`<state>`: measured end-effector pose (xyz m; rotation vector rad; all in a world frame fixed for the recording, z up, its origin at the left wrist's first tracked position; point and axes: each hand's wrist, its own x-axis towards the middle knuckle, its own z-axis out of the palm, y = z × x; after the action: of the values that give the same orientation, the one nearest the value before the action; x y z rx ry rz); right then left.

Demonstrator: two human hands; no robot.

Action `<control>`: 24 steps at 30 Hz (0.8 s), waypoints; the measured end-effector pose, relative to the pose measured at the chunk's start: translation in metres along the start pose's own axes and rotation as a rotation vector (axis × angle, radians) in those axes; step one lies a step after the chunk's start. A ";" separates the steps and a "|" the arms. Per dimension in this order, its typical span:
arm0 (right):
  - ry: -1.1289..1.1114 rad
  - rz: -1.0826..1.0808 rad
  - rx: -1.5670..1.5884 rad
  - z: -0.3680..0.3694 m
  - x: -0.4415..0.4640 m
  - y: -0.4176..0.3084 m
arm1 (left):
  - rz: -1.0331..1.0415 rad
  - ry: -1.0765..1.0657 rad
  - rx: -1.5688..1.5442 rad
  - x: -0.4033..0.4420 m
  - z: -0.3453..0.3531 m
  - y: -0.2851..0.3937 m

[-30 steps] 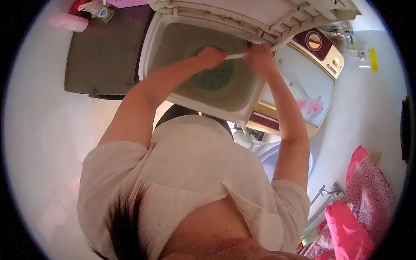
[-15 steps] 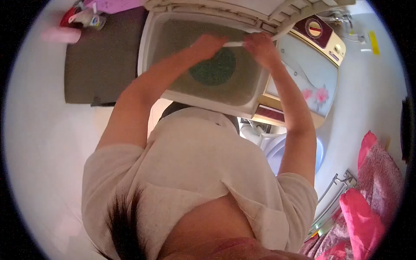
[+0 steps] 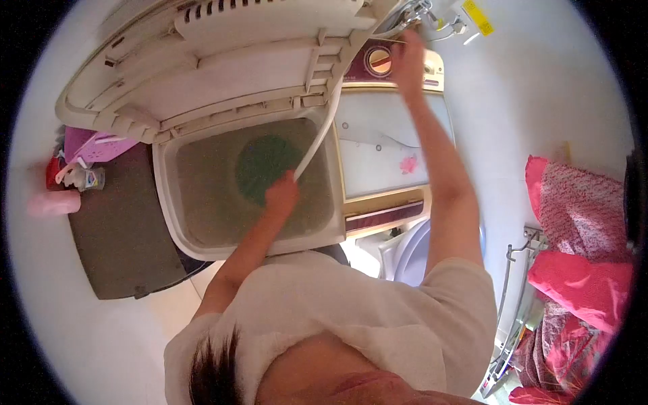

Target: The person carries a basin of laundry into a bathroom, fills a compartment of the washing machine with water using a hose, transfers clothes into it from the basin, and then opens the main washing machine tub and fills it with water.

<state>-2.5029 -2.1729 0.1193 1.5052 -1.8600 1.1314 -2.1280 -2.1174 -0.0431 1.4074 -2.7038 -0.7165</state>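
Observation:
My left hand (image 3: 282, 192) is wrapped around the end of a pale, flexible hose (image 3: 325, 128) over the open wash tub (image 3: 167, 209) of a washing machine. Up from that hand, the hose curves along the tub's right side toward the back. At the bottom of the tub is a round green disc (image 3: 264, 158), seen through what looks like cloudy water. My right hand (image 3: 408, 57) reaches over the control panel, beside a dial (image 3: 379, 62) and just below a metal tap (image 3: 417, 12). Its fingers are blurred, so their hold is unclear.
The raised lid (image 3: 243, 74) stands behind the tub. Right of the tub is a closed pale cover (image 3: 378, 158) with a pink flower. A dark board (image 3: 118, 229), purple basket (image 3: 101, 145) and bottle (image 3: 88, 179) are at left. Red cloths (image 3: 580, 283) hang at right.
Both hands were together on the hose above the tub. My right hand has left it and moved up toward the tap, while my left hand brought the hose end lower. The view has shifted.

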 end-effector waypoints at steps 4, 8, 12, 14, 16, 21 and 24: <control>0.015 -0.014 -0.394 0.019 0.063 0.166 | 0.061 0.100 -0.035 0.003 0.027 -0.012; -0.446 0.442 -0.190 0.011 0.106 0.168 | 0.056 0.091 0.006 0.003 0.023 -0.013; -0.435 0.574 -0.132 0.029 0.105 0.176 | 0.111 0.197 -0.006 0.003 0.036 -0.017; -0.481 0.739 0.273 0.038 0.102 0.170 | 0.093 0.179 -0.007 0.001 0.043 -0.015; -0.434 0.858 0.466 0.039 0.099 0.141 | 0.088 0.157 0.010 0.001 0.043 -0.014; -0.228 0.890 0.921 0.028 0.084 0.090 | 0.127 0.128 -0.032 0.005 0.035 -0.022; -0.289 0.848 0.898 0.045 0.085 0.123 | 0.139 0.157 0.043 0.007 0.040 -0.023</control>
<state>-2.6379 -2.2511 0.1266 1.2976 -2.4421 2.5035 -2.1232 -2.1188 -0.0899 1.2122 -2.6764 -0.5188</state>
